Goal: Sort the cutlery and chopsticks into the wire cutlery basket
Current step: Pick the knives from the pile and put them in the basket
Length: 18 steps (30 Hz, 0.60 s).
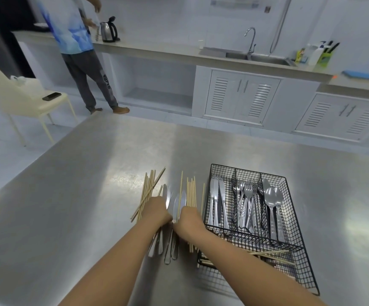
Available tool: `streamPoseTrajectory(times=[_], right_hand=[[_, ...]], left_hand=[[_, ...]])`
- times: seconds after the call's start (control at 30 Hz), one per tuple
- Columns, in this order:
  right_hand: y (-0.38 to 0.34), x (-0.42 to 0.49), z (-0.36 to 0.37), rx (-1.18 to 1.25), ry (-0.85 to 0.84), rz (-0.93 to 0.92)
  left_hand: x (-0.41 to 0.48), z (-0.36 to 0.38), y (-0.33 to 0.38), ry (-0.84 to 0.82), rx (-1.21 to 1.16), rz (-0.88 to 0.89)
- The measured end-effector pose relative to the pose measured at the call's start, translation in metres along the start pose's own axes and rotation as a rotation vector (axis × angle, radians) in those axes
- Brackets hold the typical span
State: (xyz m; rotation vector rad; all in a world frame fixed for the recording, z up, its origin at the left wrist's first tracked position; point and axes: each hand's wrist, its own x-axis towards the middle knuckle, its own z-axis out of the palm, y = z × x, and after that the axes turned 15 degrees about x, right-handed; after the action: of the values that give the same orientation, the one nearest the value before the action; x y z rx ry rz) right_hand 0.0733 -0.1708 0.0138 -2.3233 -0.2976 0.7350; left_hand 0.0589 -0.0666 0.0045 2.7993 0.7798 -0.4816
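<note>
Both hands, the left hand (157, 209) and right hand (189, 218), are pressed down on loose knives (176, 203) and chopsticks (148, 191) on the steel table (80, 206) (whether anything is gripped cannot be told). The wire basket (289, 246), just beside them, is seen holding sorted knives, forks (247, 208) and spoons (273, 206).

Loose chopsticks (150, 191), knives (176, 205) left of basket (289, 217).

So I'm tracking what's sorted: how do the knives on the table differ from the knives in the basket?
The knives on the table lie loose among chopsticks, under both hands; the knives in the basket sit together in the leftmost compartment, untouched. The table ones are partly hidden, the basket ones fully visible. Both point blade-away.
</note>
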Motion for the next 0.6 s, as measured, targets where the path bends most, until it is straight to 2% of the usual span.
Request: streamPoseTrajectory(times=[0.1, 0.23, 0.43, 0.6], right_hand=[[-0.001, 0.004, -0.001, 0.052, 0.026, 0.059], [-0.002, 0.005, -0.001, 0.125, 0.101, 0.051], [0.003, 0.003, -0.002, -0.005, 0.03, 0.048], [0.0, -0.001, 0.0, 0.0, 0.03, 0.009]], left_hand=[[-0.002, -0.002, -0.003, -0.01, -0.027, -0.013], [-0.004, 0.005, 0.004, 0.023, 0.019, -0.01], [-0.002, 0.007, 0.004, 0.042, 0.023, -0.014], [0.001, 0.007, 0.002, -0.031, -0.066, -0.053]])
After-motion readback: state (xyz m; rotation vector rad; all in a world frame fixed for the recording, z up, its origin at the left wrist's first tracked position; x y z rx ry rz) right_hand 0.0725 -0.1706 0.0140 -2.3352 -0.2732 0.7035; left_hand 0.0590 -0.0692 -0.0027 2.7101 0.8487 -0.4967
